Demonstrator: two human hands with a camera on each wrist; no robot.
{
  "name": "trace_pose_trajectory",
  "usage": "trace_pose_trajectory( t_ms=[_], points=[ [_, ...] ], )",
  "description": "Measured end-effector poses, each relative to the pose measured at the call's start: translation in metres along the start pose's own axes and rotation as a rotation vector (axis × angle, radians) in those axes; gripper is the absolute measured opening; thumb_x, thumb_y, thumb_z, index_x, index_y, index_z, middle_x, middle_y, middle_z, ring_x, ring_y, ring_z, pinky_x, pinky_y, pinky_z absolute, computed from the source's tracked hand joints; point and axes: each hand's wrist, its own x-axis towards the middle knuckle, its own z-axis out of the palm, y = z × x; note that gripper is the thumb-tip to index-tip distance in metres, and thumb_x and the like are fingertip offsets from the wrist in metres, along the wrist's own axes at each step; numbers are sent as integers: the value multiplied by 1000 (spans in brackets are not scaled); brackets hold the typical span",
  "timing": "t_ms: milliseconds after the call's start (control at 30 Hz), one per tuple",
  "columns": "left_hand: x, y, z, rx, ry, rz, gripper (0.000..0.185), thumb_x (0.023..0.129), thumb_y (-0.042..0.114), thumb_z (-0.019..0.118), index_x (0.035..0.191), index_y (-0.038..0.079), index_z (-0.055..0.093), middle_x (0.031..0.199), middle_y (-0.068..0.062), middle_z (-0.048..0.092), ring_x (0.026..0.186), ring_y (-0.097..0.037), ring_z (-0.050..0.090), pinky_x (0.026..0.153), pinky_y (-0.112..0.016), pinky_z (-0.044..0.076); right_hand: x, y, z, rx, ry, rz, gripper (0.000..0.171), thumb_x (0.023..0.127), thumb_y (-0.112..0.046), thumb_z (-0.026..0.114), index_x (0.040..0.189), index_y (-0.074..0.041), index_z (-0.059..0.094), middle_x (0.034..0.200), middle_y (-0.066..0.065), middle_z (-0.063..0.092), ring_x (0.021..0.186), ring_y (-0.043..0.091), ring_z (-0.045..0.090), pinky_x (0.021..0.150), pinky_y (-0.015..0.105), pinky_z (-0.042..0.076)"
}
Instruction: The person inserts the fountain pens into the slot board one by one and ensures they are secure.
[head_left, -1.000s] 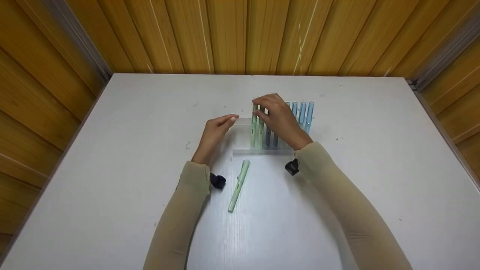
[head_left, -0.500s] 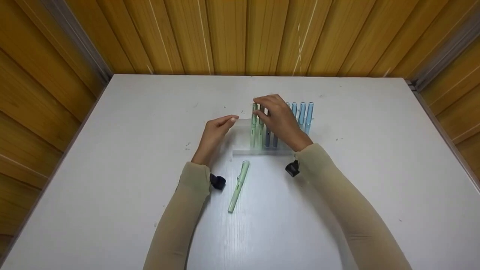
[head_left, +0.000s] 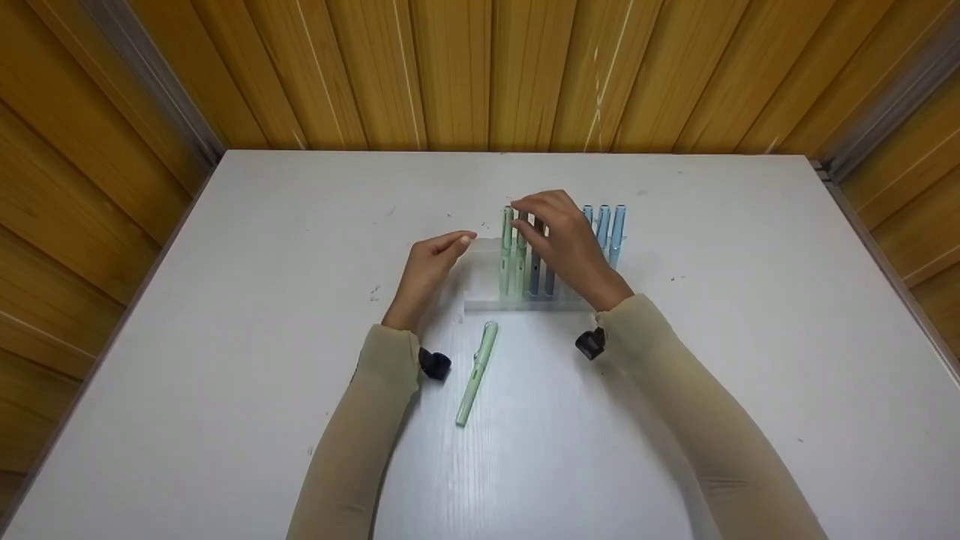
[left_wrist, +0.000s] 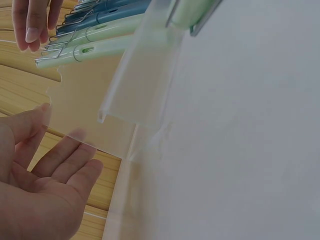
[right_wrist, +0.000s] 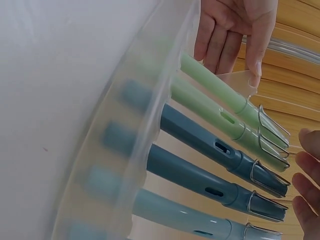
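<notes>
A clear pen stand (head_left: 480, 306) holds a row of clipped pens: two light green pens (right_wrist: 210, 110), two dark blue pens (right_wrist: 195, 172) and several light blue pens (head_left: 617, 232). At the stand's left side, my left hand (head_left: 429, 266) pinches the edge of the back panel (left_wrist: 85, 115) between thumb and fingers. My right hand (head_left: 568, 240) hovers over the row near the pen caps, its fingers bent loosely; the right wrist view shows a gap between fingertips and caps. It covers part of the row in the head view. One loose light green pen (head_left: 477, 375) lies before the stand.
The white table (head_left: 225, 360) extends around the stand on all sides. Wood-panelled walls (head_left: 450, 75) enclose its back and sides. Small dark wrist cameras (head_left: 435, 365) sit at both cuffs.
My right hand has drifted slightly right, away from the leftmost green pen's cap, and now hides another light blue pen. The left hand and the loose pen stay put.
</notes>
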Motion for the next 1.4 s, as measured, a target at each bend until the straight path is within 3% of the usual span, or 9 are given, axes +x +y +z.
trace_pose_trajectory(
  t_ms=[333,633,933,1200,1400],
  points=[
    [0,-1,0,1,-3,28,32,95,38,60,118,18,70,127,1,65,126,-14,54,109,-37,40,-14,-5,1,52,-16,-26,26,91,-16,67,115,-5,69,109,7,67,98,18,62,86,31,55],
    [0,-1,-1,3,2,34,32,95,37,60,117,17,70,127,0,65,126,-15,54,108,-38,41,-26,-15,3,197,-120,26,24,90,-17,68,111,-6,70,99,8,70,83,14,65,75,30,57],
    [2,-3,1,-4,15,43,30,96,33,59,118,16,70,129,0,64,127,-14,53,108,-36,41,-40,-22,9,284,-300,147,25,89,-18,69,111,-6,71,97,5,72,84,15,69,74,28,58],
    [5,-2,1,27,26,42,29,96,31,59,118,15,70,128,-1,64,126,-16,54,107,-35,42,-50,-24,16,276,-457,211,27,90,-19,68,111,-2,71,95,7,73,84,17,67,78,32,56],
    [5,-3,1,34,23,35,29,97,31,59,119,16,70,128,-1,64,125,-16,55,106,-36,43,-53,-23,22,277,-538,264,30,90,-22,68,113,-3,70,93,6,73,78,13,64,69,27,53]
  ],
)
